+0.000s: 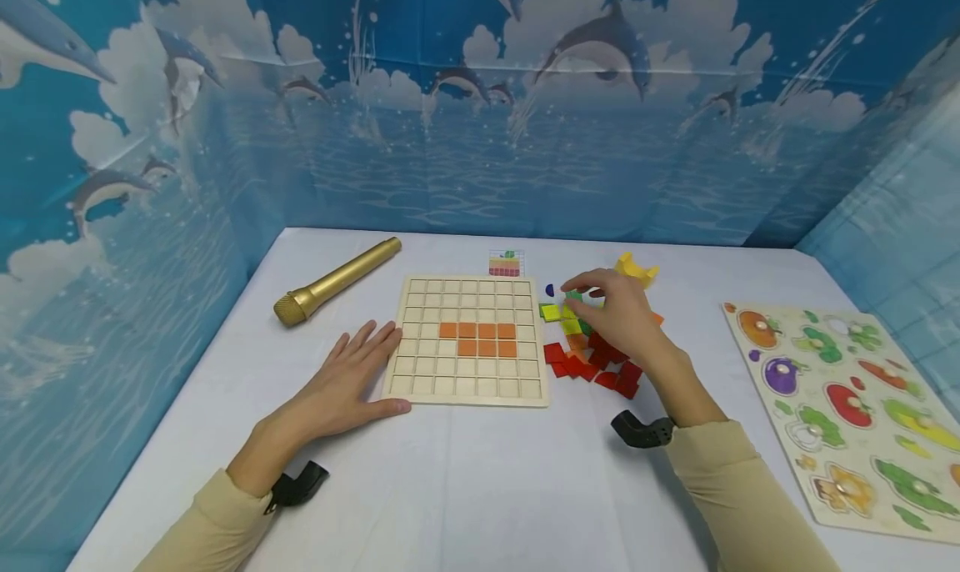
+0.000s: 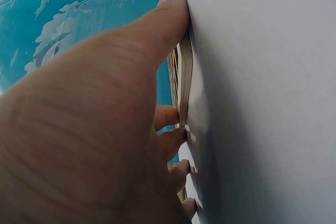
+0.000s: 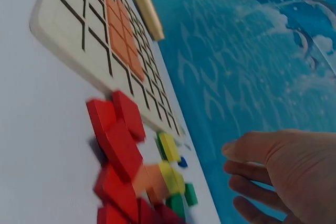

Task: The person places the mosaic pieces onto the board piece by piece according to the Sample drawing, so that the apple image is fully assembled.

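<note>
A wooden grid board (image 1: pixel 427 386) lies on the white table, with several orange square tiles (image 1: pixel 487 331) set in its middle cells. My left hand (image 1: pixel 341 388) rests at the board's left edge, fingers spread and thumb (image 2: pixel 176 9) against the near corner. Over the loose pieces right of the board hovers my right hand (image 1: pixel 621 313), its fingers loosely bent; nothing shows between them in the right wrist view. Beneath and around it are red pieces (image 3: pixel 121 148), yellow squares (image 1: pixel 551 313), green pieces (image 3: pixel 190 194) and a small dark blue piece (image 1: pixel 550 290). The hand hides part of the pile.
A small picture card (image 1: pixel 505 263) lies behind the board. Left of it is a gold microphone (image 1: pixel 341 280). Yellow pieces (image 1: pixel 637 270) sit behind my right hand. A vegetable puzzle board (image 1: pixel 806 380) takes up the table's right side. Dolphin-printed cloth (image 1: pixel 480 180) encloses the table.
</note>
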`<state>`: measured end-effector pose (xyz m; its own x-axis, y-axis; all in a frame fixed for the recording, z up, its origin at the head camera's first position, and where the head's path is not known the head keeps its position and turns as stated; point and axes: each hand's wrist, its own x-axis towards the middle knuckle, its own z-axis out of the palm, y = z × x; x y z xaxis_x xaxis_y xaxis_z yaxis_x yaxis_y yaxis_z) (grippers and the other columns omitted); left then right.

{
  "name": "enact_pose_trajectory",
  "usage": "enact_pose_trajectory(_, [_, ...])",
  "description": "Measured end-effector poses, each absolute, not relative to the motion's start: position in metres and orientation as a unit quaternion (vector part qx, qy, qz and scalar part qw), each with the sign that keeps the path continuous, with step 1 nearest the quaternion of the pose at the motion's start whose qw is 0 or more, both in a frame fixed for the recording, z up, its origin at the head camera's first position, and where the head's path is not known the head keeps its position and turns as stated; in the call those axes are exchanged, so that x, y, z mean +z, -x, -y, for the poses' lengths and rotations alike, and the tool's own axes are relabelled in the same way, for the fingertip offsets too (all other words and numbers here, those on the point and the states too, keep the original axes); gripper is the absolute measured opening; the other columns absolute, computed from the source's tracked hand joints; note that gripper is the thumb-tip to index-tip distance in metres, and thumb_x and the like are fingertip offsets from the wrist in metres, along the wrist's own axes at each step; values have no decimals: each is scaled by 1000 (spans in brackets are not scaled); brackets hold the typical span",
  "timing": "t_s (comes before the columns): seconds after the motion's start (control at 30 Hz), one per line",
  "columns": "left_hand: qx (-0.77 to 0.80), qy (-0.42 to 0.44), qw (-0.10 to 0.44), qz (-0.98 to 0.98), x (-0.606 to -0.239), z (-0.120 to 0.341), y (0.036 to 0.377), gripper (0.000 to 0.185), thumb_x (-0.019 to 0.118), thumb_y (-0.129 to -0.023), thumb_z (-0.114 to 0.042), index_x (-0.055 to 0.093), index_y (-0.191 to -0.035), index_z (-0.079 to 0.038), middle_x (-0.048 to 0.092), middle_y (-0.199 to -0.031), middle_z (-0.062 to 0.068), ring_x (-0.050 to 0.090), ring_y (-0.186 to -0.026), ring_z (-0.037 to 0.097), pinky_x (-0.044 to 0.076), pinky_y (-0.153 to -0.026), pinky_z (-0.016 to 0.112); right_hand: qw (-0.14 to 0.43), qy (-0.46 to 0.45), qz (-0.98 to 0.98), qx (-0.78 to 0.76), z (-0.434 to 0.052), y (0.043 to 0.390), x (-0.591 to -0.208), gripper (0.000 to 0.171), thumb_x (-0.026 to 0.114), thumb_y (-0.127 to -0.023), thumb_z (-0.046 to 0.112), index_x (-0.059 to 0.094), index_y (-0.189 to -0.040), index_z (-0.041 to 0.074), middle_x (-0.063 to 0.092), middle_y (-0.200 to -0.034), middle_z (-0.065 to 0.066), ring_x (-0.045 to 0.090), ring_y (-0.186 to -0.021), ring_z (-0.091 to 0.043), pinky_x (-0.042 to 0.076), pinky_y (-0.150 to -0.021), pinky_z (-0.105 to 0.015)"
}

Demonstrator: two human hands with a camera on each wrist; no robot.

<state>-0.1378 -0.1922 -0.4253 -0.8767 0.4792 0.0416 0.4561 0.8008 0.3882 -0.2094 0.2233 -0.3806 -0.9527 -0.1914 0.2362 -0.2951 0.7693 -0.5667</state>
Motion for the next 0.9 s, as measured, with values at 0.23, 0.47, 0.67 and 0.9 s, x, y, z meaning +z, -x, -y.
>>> enact_pose_trajectory(0.23, [194,-247,22,-949,-423,191,137,105,73,-91,-62,26,-167,-7,25,-175,12,13,-163,41,9,-129,67,87,-79,948,296,-254,205,-388,29,74,-98,15,75,-126,8,71,-125,-20,62,-118,-42,56,-100,-60])
enact_pose_trajectory(0.47, [197,-248,20,-948,-424,192,136,104,72,-92,-64,28,-167,-6,27,-174,13,15,-163,42,11,-128,68,91,-44,953,284,-280,204,-386,29,72,-99,13,74,-126,4,70,-126,-25,63,-116,-47,56,-97,-61])
enact_pose_trajectory(0.67, [191,-245,26,-950,-424,193,135,105,71,-92,-64,26,-168,-7,24,-175,11,13,-163,41,10,-129,67,52,4,960,277,-301,203,-384,36,72,-99,17,70,-131,0,66,-128,-28,57,-118,-46,58,-93,-58])
enact_pose_trajectory(0.9, [195,-247,22,-949,-424,192,137,104,71,-92,-64,27,-167,-7,25,-175,12,13,-163,41,10,-129,67,-4,26,960,278,-314,203,-385,40,78,-94,11,69,-130,-4,70,-121,-27,61,-112,-42,59,-92,-52])
